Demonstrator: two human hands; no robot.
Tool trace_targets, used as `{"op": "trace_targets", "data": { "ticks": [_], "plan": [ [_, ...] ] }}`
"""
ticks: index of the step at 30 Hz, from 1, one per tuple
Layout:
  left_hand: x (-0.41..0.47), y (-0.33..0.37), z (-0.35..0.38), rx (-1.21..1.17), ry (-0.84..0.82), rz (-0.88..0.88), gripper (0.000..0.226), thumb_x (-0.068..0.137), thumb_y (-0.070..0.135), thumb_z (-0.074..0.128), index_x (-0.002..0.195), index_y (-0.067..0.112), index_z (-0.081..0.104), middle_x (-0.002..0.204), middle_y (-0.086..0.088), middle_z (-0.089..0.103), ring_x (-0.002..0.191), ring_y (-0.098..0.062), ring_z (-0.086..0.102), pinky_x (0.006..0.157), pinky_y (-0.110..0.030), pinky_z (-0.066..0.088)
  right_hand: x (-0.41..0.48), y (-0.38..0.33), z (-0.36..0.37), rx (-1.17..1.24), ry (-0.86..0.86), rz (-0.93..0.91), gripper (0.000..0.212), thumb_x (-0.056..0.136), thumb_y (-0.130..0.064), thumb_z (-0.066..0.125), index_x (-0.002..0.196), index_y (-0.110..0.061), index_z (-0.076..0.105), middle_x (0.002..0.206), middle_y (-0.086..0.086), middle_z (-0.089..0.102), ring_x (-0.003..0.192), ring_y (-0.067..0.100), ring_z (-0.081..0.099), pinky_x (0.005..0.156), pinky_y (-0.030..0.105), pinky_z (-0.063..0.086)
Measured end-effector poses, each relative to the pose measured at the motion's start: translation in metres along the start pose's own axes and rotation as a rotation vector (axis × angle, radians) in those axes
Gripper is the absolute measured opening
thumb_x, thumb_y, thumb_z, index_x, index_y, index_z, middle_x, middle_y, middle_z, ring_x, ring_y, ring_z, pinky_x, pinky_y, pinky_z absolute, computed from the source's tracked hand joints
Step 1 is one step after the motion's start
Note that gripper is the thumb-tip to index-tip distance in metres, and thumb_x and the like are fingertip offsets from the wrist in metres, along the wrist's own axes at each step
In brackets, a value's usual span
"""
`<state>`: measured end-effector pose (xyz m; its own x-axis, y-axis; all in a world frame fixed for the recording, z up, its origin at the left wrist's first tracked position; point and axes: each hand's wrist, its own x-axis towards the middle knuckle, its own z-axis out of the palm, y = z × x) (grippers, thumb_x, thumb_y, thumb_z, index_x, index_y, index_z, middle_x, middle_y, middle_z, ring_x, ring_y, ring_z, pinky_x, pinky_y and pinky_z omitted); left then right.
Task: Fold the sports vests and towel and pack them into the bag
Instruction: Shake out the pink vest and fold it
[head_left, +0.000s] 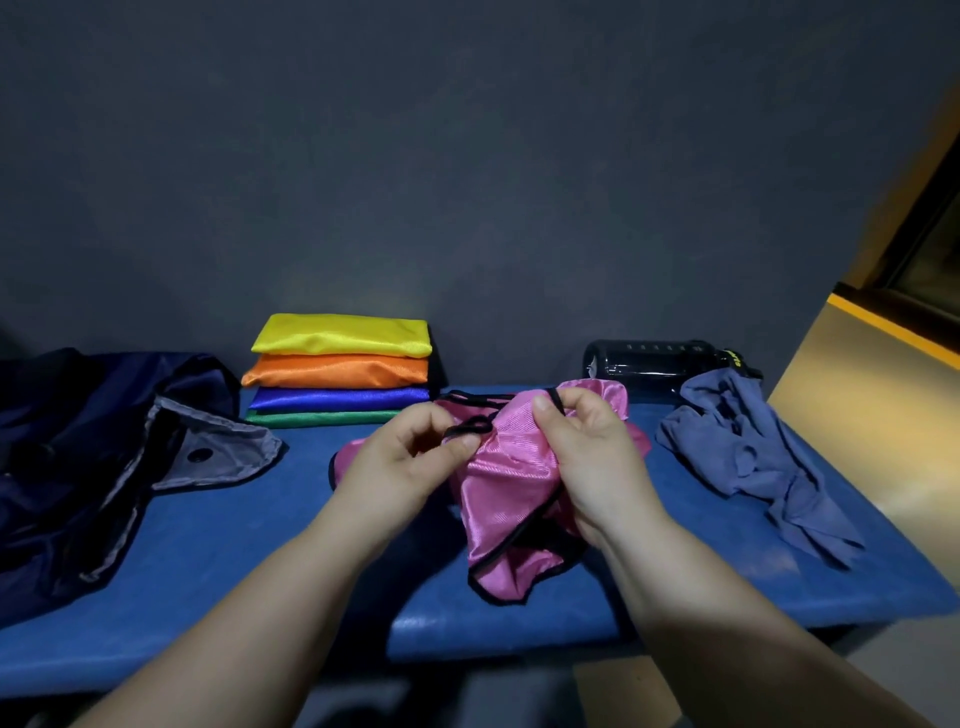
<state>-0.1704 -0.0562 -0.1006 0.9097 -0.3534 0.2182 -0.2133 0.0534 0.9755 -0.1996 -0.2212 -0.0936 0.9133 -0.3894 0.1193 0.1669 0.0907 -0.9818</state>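
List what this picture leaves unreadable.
Head view:
- Bag: cut off by the left edge; inside too dark.
- Black bottle: right end hidden behind the towel; its yellow print too small.
- Green vest: mostly covered by the stack above.
- Pink vest: bunched, partly hidden by left hand and right hand.

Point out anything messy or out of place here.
The grey-blue towel lies crumpled at the right end of the blue surface, and the black bottle behind it lies on its side. The folded vests are stacked neatly.
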Motion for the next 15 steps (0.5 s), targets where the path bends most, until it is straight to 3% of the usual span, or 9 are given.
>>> {"op": "trace_targets", "data": {
  "ticks": [4,6,10,13,15],
  "plan": [
    [0.002,0.0,0.002,-0.036,-0.102,0.01,0.036,0.073,0.004,0.077,0.1,0.01,0.054,0.093,0.001,0.07,0.09,-0.011,0.063,0.082,-0.025,0.051,0.001,0.0,0.0,-0.023,0.04,-0.004,0.011,0.09,-0.025,0.068,0.095,-0.022,0.058,0.077,0.007,0.049,0.072,0.019,0.044,0.072,0.036,0.04],
    [0.002,0.0,0.004,-0.034,-0.126,-0.008,0.041,0.079,-0.001,0.074,0.112,0.012,0.055,0.09,0.0,0.07,0.088,-0.011,0.063,0.081,-0.025,0.05,0.001,-0.001,0.0,0.014,0.009,0.002,0.013,0.09,-0.023,0.068,0.097,-0.025,0.058,0.078,0.01,0.05,0.073,0.02,0.045,0.072,0.037,0.04],
    [0.003,0.0,0.006,0.007,-0.037,0.019,0.015,0.074,0.019,0.073,0.088,0.015,0.068,0.078,0.004,0.065,0.075,-0.009,0.057,0.071,-0.023,0.045,-0.001,-0.007,-0.005,-0.005,-0.068,-0.039,0.006,0.087,-0.021,0.071,0.088,-0.022,0.066,0.071,-0.003,0.061,0.07,0.009,0.055,0.076,0.031,0.045],
    [0.002,0.002,0.005,-0.069,-0.012,-0.008,0.012,0.075,0.025,0.078,0.08,0.019,0.069,0.075,-0.001,0.063,0.07,-0.012,0.055,0.067,-0.028,0.044,-0.002,-0.012,-0.016,-0.177,-0.301,0.018,0.036,0.059,-0.037,0.088,0.091,-0.029,0.073,0.093,-0.006,0.073,0.091,0.012,0.068,0.089,0.032,0.053],
    [0.002,0.005,0.005,-0.095,0.033,-0.006,0.009,0.079,0.022,0.076,0.079,0.017,0.068,0.073,-0.001,0.061,0.068,-0.012,0.053,0.065,-0.028,0.044,-0.003,-0.015,-0.021,-0.418,-0.383,0.016,0.038,0.058,-0.029,0.091,0.092,-0.03,0.073,0.094,-0.011,0.073,0.092,0.006,0.068,0.087,0.027,0.053]
  ]
}}
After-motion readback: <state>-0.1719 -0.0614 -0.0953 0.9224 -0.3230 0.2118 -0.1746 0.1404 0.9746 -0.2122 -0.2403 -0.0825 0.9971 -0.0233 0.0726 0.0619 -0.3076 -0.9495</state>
